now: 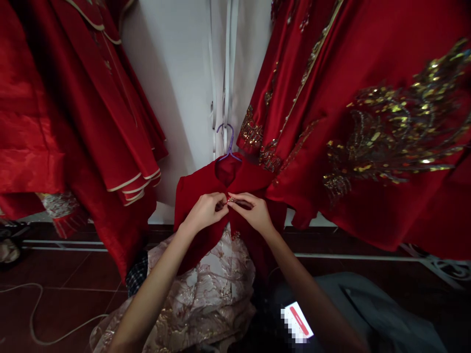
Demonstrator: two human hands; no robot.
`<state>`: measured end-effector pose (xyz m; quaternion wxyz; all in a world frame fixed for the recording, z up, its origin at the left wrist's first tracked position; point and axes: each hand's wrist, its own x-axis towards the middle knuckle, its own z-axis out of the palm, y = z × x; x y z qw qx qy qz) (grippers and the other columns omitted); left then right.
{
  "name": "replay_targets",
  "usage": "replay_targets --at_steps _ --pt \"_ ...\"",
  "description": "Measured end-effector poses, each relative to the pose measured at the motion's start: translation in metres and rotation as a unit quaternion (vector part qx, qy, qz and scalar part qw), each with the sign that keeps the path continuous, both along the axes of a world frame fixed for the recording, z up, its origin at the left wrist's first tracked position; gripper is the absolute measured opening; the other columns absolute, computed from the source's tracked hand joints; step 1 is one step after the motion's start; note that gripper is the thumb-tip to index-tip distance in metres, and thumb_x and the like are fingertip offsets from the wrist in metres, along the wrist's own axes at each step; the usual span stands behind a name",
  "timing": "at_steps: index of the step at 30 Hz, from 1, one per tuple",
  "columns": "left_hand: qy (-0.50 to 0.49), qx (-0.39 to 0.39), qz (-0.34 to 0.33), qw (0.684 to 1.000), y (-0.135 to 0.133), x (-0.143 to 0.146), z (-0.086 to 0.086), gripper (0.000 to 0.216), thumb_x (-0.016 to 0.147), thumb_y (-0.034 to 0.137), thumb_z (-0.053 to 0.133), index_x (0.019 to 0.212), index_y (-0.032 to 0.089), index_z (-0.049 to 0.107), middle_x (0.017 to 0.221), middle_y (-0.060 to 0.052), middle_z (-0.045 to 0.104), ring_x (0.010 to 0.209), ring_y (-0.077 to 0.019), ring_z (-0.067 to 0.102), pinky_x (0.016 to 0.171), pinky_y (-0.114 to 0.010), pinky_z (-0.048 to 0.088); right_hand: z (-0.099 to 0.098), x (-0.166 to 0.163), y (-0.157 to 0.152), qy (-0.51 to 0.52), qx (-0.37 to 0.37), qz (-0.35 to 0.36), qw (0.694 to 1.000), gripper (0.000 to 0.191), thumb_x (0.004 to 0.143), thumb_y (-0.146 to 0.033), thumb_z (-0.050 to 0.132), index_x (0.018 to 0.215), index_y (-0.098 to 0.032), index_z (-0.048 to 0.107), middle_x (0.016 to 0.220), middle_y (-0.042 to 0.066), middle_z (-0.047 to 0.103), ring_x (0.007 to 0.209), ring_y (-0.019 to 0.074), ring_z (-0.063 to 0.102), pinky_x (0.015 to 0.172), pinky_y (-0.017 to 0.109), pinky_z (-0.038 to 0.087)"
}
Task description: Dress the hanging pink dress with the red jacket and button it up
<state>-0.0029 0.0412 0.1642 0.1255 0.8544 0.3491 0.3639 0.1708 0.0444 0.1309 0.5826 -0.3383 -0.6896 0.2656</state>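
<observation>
Pinching beaded trim [231,199], both hands [206,212] close together, matte red garment [195,185], curved purple hanger [232,138]

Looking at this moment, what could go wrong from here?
The left hand and right hand meet at a small beaded ornament on the red garment; a hard tug might loosen it or strain the cloth.
The garment hangs on a thin purple hanger, so pulling down could shift it or make it slip.
The shiny patterned fabric bunched below, close to the forearms, might get snagged.
</observation>
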Motion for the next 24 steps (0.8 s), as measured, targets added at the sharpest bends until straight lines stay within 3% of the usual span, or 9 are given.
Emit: replay_targets --at_steps 5,8,12,14,16,18,20,24 --pt "0.012 0.014 -0.010 1.000 -0.002 -0.004 0.006 0.007 0.078 0.017 0.050 0.077 0.019 0.057 0.072 -0.001 0.056 0.062 -0.0111 0.054 0.061 -0.021 0.043 0.004 0.000 0.001 -0.026 0.018 0.009 0.999 0.026 0.076 -0.033 0.064 0.100 -0.022 0.069 0.101 0.005 0.066 0.093 0.0197 0.063 0.087 0.037 0.053" --pt "-0.020 0.012 -0.001 1.000 -0.004 -0.001 0.000 0.008 0.079 0.017 0.049 0.080 0.020 0.056 0.078 -0.001 0.056 0.068 -0.0125 0.055 0.066 -0.023 0.044 0.002 0.000 -0.001 -0.032 0.018 0.025 0.999 0.033 0.081 -0.031 0.058 0.112 -0.024 0.063 0.110 0.006 0.062 0.099 0.0191 0.061 0.090 0.036 0.051" --pt "-0.100 -0.019 -0.034 0.994 0.000 0.011 -0.024 0.025 0.074 0.004 0.041 0.087 0.020 0.054 0.096 -0.004 0.054 0.091 -0.0144 0.055 0.083 -0.026 0.045 -0.018 0.000 -0.010 -0.086 0.023 0.057 0.994 0.062 0.081 -0.023 0.052 0.140 -0.026 0.031 0.139 0.006 0.040 0.126 0.0207 0.040 0.105 0.040 0.036" --pt "-0.131 -0.040 -0.055 0.989 0.006 0.017 -0.036 0.031 0.066 -0.002 0.037 0.083 0.019 0.052 0.098 -0.004 0.053 0.096 -0.0146 0.053 0.087 -0.028 0.043 -0.034 0.001 -0.015 -0.149 0.034 0.054 0.987 0.081 0.074 -0.018 0.057 0.144 -0.024 0.017 0.148 0.006 0.024 0.135 0.0236 0.024 0.110 0.044 0.024" --pt "-0.157 -0.056 -0.060 0.984 0.010 0.019 -0.044 0.031 0.061 -0.004 0.035 0.078 0.019 0.049 0.095 -0.004 0.053 0.096 -0.0150 0.053 0.089 -0.030 0.043 -0.050 0.004 -0.017 -0.203 0.038 0.046 0.977 0.091 0.069 -0.015 0.058 0.145 -0.023 0.010 0.151 0.007 0.015 0.137 0.0255 0.017 0.111 0.046 0.020" --pt "-0.182 -0.065 -0.052 0.980 0.007 0.015 -0.050 0.031 0.061 -0.004 0.035 0.078 0.019 0.047 0.096 -0.004 0.055 0.098 -0.0159 0.053 0.092 -0.033 0.042 -0.065 0.009 -0.018 -0.212 0.026 0.020 0.977 0.088 0.071 -0.015 0.055 0.145 -0.024 0.009 0.150 0.008 0.019 0.135 0.0252 0.023 0.109 0.046 0.025" --pt "-0.205 -0.062 -0.013 0.977 -0.002 0.007 -0.055 0.031 0.063 -0.003 0.036 0.080 0.019 0.048 0.099 -0.005 0.055 0.101 -0.0170 0.052 0.095 -0.036 0.039 -0.077 0.017 -0.020 -0.180 -0.004 -0.025 0.983 0.078 0.076 -0.017 0.050 0.144 -0.025 0.013 0.142 0.010 0.034 0.125 0.0231 0.040 0.101 0.043 0.037" --pt "-0.210 -0.055 0.097 0.971 -0.025 -0.004 -0.080 0.033 0.067 -0.001 0.040 0.089 0.020 0.054 0.098 -0.004 0.055 0.101 -0.0186 0.051 0.097 -0.040 0.037 -0.091 0.034 -0.024 -0.123 -0.072 -0.117 0.983 0.060 0.078 -0.022 0.051 0.135 -0.024 0.033 0.104 0.007 0.058 0.090 0.0193 0.059 0.079 0.037 0.049"
